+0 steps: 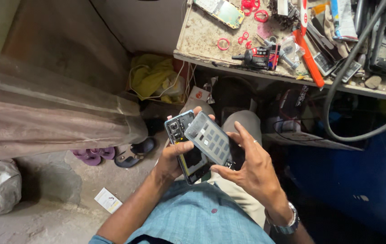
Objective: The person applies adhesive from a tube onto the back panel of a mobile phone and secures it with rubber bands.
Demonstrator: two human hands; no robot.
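Held over the lap, below the desk (247, 61) front edge: opened phone (185, 149) clamped in the left hand (172, 160) grip, long axis slanting away, grey back panel (209, 140) lying across it, pinched at its near end by the right hand (247, 167).

Left hand (171, 158) grips opened phone (185, 144); right hand (247, 165) lifts grey back panel (209, 139) off it.

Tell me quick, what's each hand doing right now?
Left hand: closed on the opened phone body, holding it.
Right hand: fingers gripping the grey panel above the phone.
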